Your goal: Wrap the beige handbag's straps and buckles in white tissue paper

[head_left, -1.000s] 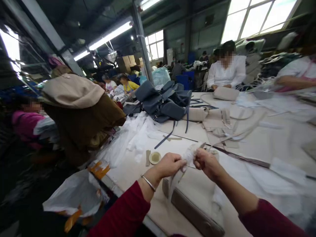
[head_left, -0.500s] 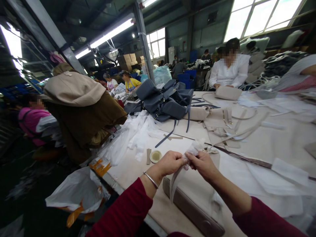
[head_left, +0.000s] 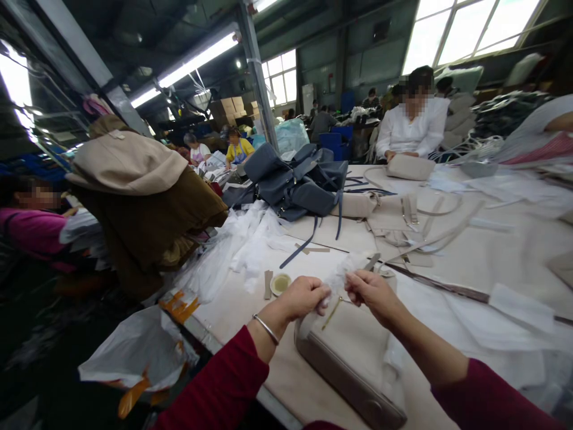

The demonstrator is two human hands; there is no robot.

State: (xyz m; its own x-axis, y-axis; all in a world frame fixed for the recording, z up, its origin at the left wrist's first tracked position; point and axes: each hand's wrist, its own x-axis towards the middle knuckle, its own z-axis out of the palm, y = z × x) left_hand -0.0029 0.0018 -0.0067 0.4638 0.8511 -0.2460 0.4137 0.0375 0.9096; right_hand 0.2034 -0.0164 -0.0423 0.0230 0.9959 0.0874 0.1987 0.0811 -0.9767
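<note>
My left hand (head_left: 304,297) and my right hand (head_left: 370,290) are both closed on a crumpled piece of white wrapping paper (head_left: 342,273), held between them just above a beige handbag (head_left: 353,352). The handbag lies flat on the table (head_left: 483,257) in front of me. A thin gold-coloured metal part (head_left: 332,312) shows on the bag's top, under my hands. A bangle sits on my left wrist.
A small round dish (head_left: 281,283) and a beige strip lie left of my hands. White paper heaps (head_left: 242,245), grey-blue bags (head_left: 298,182) and beige bags with straps (head_left: 403,221) cover the table beyond. Brown and beige bags (head_left: 143,197) are stacked left. Other workers sit around.
The white strip that hung down from my hands over the bag is gone from there; the paper is bunched higher between my fingers, and the gold part on the bag now shows.
</note>
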